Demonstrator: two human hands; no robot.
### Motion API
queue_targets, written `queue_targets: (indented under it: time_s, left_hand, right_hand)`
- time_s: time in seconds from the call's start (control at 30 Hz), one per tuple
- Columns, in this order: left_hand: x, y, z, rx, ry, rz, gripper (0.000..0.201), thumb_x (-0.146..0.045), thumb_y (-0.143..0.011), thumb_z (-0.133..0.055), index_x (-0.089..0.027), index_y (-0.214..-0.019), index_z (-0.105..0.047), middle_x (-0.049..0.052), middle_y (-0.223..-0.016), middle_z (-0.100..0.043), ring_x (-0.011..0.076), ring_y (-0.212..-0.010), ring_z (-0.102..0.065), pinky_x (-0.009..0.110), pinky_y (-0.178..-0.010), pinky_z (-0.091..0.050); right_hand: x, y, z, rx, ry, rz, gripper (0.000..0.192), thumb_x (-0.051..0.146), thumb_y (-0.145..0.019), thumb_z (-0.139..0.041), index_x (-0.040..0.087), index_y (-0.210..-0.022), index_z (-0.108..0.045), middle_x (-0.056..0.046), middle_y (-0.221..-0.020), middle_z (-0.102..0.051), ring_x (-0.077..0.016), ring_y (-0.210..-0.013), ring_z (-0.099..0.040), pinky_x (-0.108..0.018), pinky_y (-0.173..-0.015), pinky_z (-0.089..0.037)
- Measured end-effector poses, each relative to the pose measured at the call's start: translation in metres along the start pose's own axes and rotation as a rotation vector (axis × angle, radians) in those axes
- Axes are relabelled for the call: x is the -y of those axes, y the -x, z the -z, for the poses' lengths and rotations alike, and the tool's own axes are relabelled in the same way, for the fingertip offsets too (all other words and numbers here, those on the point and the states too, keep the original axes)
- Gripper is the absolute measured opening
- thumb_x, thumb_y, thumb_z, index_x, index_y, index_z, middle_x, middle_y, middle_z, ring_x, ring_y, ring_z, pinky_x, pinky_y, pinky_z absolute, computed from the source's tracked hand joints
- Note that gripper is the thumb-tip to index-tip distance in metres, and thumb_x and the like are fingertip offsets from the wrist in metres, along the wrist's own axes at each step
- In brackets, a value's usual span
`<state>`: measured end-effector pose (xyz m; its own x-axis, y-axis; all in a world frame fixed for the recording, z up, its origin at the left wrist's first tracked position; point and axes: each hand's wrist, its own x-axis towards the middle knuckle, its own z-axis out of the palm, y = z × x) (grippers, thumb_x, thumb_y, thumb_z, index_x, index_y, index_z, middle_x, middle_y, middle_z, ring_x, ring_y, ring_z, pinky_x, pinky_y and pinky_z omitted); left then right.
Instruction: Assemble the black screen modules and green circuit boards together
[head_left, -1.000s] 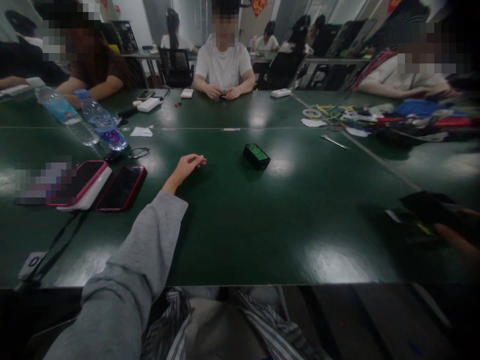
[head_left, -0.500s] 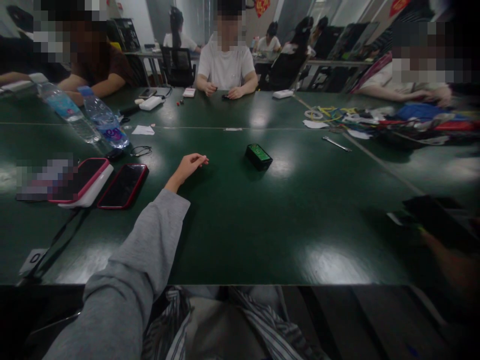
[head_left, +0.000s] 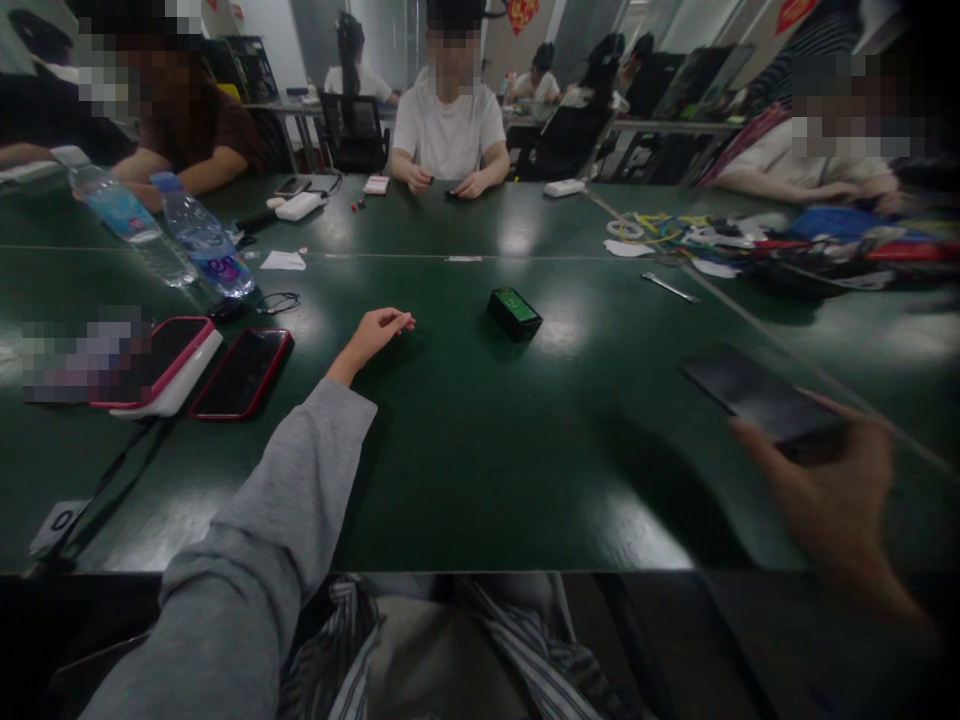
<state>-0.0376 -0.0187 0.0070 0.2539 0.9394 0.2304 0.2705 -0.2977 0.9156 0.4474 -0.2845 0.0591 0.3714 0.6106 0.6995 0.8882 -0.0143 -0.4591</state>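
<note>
My left hand (head_left: 373, 338) rests on the dark green table (head_left: 480, 450), arm in a grey sleeve stretched forward, fingers curled loosely with nothing visible in them. A small black box with a green top (head_left: 514, 312) lies a short way to its right. My right hand (head_left: 832, 500), blurred at the right, holds a dark phone (head_left: 757, 393) above the table, screen up.
Two red-edged phones (head_left: 238, 372) lie left of my arm, one on a white case. Two water bottles (head_left: 196, 240) lie further left. Cables and tools (head_left: 750, 245) are piled at the far right. Several people sit around the table; one in white (head_left: 448, 130) faces me.
My right hand has swung in from the right edge with the dark phone, now further left and higher. My left hand has stayed in place.
</note>
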Motion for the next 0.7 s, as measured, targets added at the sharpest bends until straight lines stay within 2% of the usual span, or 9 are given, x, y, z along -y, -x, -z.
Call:
queue_targets:
  time_s: [0.1,0.2,0.3,0.37,0.5,0.7]
  left_hand:
    - [0.001,0.001,0.001,0.011,-0.004,0.006,0.033,-0.047,-0.091,-0.064,-0.016,-0.097,-0.074,0.009,-0.102,-0.077,0.0184,-0.094,-0.069,0.033,-0.085,-0.052]
    - [0.0,0.002,0.002,0.018,-0.012,0.01,0.033,-0.046,-0.091,-0.064,-0.016,-0.098,-0.074,0.009,-0.102,-0.077,0.0181,-0.094,-0.069,0.034,-0.086,-0.052]
    - [-0.001,0.002,0.002,0.025,-0.02,0.005,0.033,-0.046,-0.091,-0.064,-0.015,-0.098,-0.074,0.009,-0.101,-0.077,0.0182,-0.094,-0.069,0.034,-0.086,-0.052]
    - [-0.001,0.001,0.002,0.026,-0.024,0.002,0.033,-0.046,-0.091,-0.064,-0.016,-0.098,-0.074,0.009,-0.102,-0.077,0.0183,-0.095,-0.069,0.034,-0.086,-0.052]
    - [0.0,0.001,0.002,0.025,-0.035,-0.004,0.033,-0.047,-0.091,-0.063,-0.016,-0.098,-0.074,0.009,-0.102,-0.077,0.0185,-0.095,-0.069,0.034,-0.086,-0.052]
    - [-0.002,0.001,0.0,0.017,-0.071,-0.002,0.032,-0.046,-0.091,-0.062,-0.016,-0.097,-0.074,0.009,-0.1,-0.077,0.0175,-0.088,-0.068,0.033,-0.084,-0.052]
  right_hand:
    - [0.028,0.014,-0.046,0.19,-0.167,0.207,0.071,0.059,-0.08,-0.077,0.02,-0.136,-0.057,-0.019,-0.123,-0.061,-0.0324,-0.107,-0.064,-0.049,-0.089,-0.055]
    - [0.072,0.029,-0.074,0.391,-0.278,0.363,0.052,0.041,-0.091,-0.067,0.022,-0.137,-0.052,-0.016,-0.126,-0.057,-0.0318,-0.117,-0.059,-0.052,-0.099,-0.051]
    - [0.111,0.043,-0.09,0.562,-0.367,0.377,0.049,0.031,-0.093,-0.062,0.024,-0.14,-0.047,-0.014,-0.129,-0.054,-0.0298,-0.119,-0.058,-0.05,-0.102,-0.051]
    - [0.128,0.048,-0.096,0.637,-0.38,0.366,0.052,0.029,-0.093,-0.062,0.024,-0.142,-0.045,-0.013,-0.131,-0.055,-0.0294,-0.119,-0.058,-0.049,-0.101,-0.051]
    - [0.141,0.047,-0.101,0.668,-0.37,0.299,0.057,0.036,-0.089,-0.068,0.023,-0.14,-0.046,-0.012,-0.129,-0.059,-0.0292,-0.112,-0.062,-0.048,-0.097,-0.053]
    - [0.131,0.041,-0.11,0.502,-0.305,0.156,0.052,0.057,-0.088,-0.063,0.015,-0.117,-0.058,-0.017,-0.113,-0.059,-0.0331,-0.106,-0.058,-0.05,-0.092,-0.051]
